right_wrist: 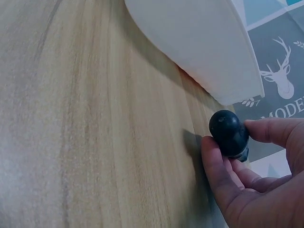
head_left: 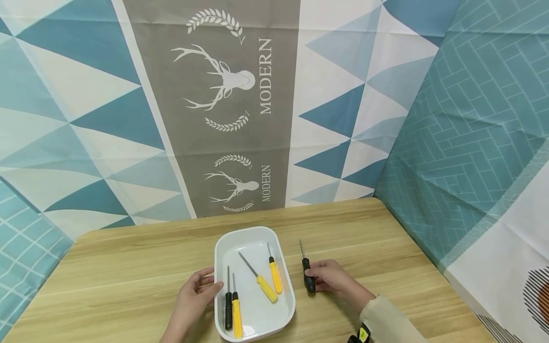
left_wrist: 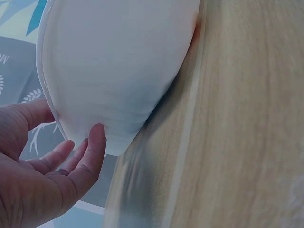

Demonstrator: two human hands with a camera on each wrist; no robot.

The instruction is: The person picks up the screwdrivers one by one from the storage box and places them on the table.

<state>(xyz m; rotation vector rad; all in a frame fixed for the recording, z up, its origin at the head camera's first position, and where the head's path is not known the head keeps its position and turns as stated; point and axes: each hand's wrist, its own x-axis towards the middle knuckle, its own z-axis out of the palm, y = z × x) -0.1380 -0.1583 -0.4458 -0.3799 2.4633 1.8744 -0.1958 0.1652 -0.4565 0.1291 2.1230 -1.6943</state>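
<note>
My right hand (head_left: 329, 275) pinches a black-handled screwdriver (head_left: 309, 281) between thumb and fingers, to the right of a white tray (head_left: 288, 290). Its shaft points toward the back; in the right wrist view the rounded black handle end (right_wrist: 225, 127) faces the camera. The left hand (head_left: 195, 297) holds the tray's left side, thumb over the rim and fingers against the outer wall (left_wrist: 118, 61). Inside the tray lie a yellow screwdriver (head_left: 267, 289), two with yellow-and-black handles (head_left: 276, 275) (head_left: 237, 317), and a black-handled one (head_left: 228, 309).
A wooden table (head_left: 141, 286) carries the tray. Behind it hangs a patterned cloth (head_left: 274, 143) with deer prints, and a teal cloth (head_left: 463, 143) hangs on the right. A black and yellow object (head_left: 363, 332) sits by the right sleeve (head_left: 388, 319), partly cut off.
</note>
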